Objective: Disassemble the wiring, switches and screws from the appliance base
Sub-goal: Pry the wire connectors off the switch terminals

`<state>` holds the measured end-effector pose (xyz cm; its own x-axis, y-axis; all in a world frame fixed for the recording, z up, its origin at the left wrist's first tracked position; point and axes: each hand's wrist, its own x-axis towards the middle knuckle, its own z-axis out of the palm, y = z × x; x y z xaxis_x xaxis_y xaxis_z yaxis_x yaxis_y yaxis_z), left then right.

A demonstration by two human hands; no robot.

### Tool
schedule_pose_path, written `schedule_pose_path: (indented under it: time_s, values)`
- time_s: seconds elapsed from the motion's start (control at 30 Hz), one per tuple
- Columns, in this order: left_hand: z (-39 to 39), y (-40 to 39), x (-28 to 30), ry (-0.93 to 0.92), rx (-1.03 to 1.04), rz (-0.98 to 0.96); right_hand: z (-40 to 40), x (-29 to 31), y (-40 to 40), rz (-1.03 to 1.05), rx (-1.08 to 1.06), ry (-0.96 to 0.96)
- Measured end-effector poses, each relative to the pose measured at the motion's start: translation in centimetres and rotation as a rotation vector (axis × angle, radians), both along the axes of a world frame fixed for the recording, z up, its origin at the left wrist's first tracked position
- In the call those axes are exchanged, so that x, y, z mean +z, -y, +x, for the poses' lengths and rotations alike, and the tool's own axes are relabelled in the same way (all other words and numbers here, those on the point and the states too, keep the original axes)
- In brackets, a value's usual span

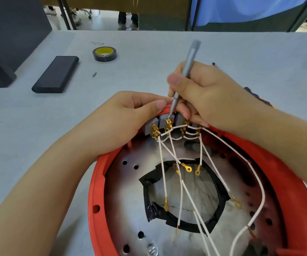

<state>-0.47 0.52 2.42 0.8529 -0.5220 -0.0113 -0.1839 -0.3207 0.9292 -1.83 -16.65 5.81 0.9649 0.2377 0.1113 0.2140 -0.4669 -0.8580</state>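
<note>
Head view, red appliance base (101, 183) taken as landmark; it sits on the grey table (149, 52), its near edge cut off by the frame. Right hand (204, 95), over the base's far rim, grips a slim grey screwdriver (190, 60) pen-style between thumb and curled fingers; the tip touches a brass terminal (168, 124) on the row of grey switches (161, 122) set inside that far rim. Left hand (128, 115) rests on the far-left rim, fingers curled over it and thumb pressed against the edge beside the switches; fingertips hidden behind the rim. White wires (163, 174) run from the terminals down across the base's metal plate (123, 191), several ending in loose ring lugs. A black-edged opening (149, 196) lies at the plate's centre.

Beyond the base: tape roll (104, 54) with yellow core, print unreadable; black block (56, 74); small loose bit (94, 74). A thin tool right of the right hand is mostly hidden.
</note>
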Motion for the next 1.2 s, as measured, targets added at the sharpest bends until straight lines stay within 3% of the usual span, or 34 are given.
schedule_pose_path:
  time_s: [0.1, 0.43, 0.63, 1.0, 1.2]
  values:
    - [0.1, 0.0, -0.1, -0.014, -0.005, 0.001, -0.6, -0.8, 0.4, 0.102, -0.026, 0.048]
    - [-0.3, 0.1, 0.3, 0.025, 0.003, 0.039, -0.7, -0.5, -0.5, -0.061, -0.021, 0.099]
    - [-0.3, 0.1, 0.3, 0.033, 0.006, 0.037, 0.6, 0.7, -1.1, -0.222, -0.012, -0.001]
    - [-0.1, 0.0, 0.2, 0.035, 0.011, 0.043, 1.9, 1.5, -1.3, -0.173, 0.062, -0.195]
    - [-0.1, 0.0, 0.1, 0.012, -0.003, 0.03, 0.6, 0.4, -0.5, -0.133, 0.044, -0.014]
